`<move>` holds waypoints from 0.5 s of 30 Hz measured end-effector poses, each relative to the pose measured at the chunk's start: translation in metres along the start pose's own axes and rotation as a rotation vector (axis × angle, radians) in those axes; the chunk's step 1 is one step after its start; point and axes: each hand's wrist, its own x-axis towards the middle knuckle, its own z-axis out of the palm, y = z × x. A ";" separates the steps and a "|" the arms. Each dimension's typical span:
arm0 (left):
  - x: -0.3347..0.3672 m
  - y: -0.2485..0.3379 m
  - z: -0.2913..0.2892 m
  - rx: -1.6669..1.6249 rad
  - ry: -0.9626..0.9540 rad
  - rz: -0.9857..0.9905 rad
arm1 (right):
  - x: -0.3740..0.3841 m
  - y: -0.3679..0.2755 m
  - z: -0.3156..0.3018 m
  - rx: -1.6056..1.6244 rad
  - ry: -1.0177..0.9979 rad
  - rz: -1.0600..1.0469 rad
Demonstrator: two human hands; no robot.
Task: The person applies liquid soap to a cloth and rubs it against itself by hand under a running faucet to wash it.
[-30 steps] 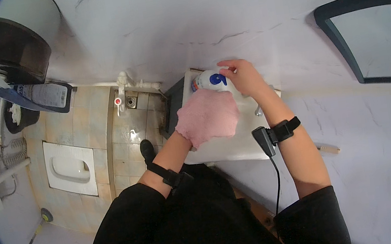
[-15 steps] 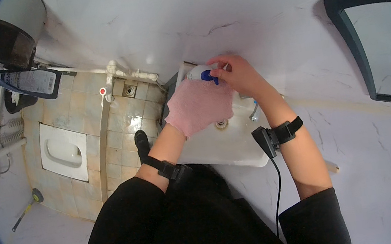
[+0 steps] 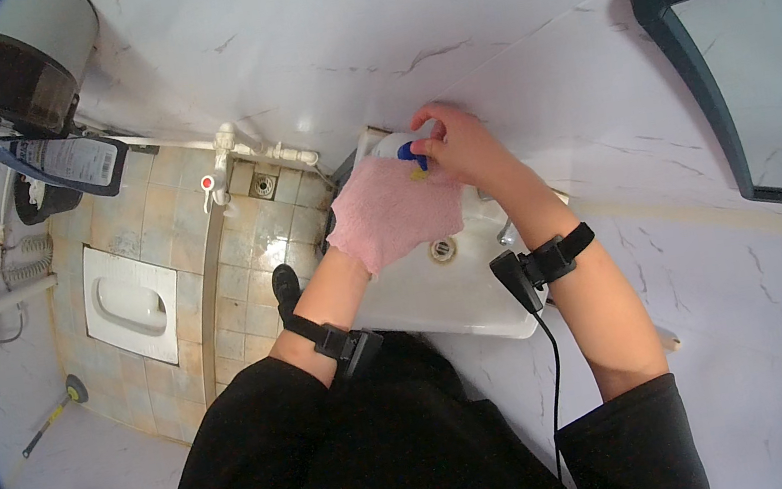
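Observation:
A pink cloth (image 3: 394, 212) is draped over my left hand and hides its fingers. I hold it above the white washbasin (image 3: 399, 296). At the basin's far left corner stands a white pump bottle (image 3: 386, 147) with a blue pump head (image 3: 412, 151). My right hand (image 3: 460, 148) curls over that blue head, thumb touching it and fingers bent round its far side. Just below the blue spout, a small yellow-green patch (image 3: 419, 175) shows on the cloth. The bottle's lower part is hidden behind the cloth.
A drain (image 3: 442, 250) and a metal tap (image 3: 508, 231) belong to the basin. White pipes (image 3: 271, 151) run along the wall on the left. Beyond a low ledge lies a squat toilet (image 3: 130, 304). A dark-framed mirror (image 3: 708, 96) hangs at right. A cable dangles from my right wrist strap (image 3: 546, 265).
My right hand has shifted slightly left over the blue pump head, its fingers more curled. A yellow-green patch now shows on the cloth under the spout.

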 end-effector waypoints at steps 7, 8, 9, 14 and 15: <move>0.000 0.009 -0.021 0.054 -0.129 -0.006 | -0.010 0.001 0.000 -0.010 0.152 -0.020; -0.002 0.011 -0.028 0.057 -0.145 -0.024 | -0.016 -0.001 -0.002 0.004 0.169 -0.025; -0.003 0.016 -0.030 0.051 -0.166 -0.035 | -0.028 0.002 -0.007 0.073 0.244 -0.045; -0.014 0.026 -0.021 0.004 -0.045 0.104 | -0.128 -0.065 -0.023 0.928 0.144 -0.145; -0.024 0.027 -0.038 0.045 -0.048 0.155 | -0.144 -0.101 -0.024 0.952 0.071 -0.330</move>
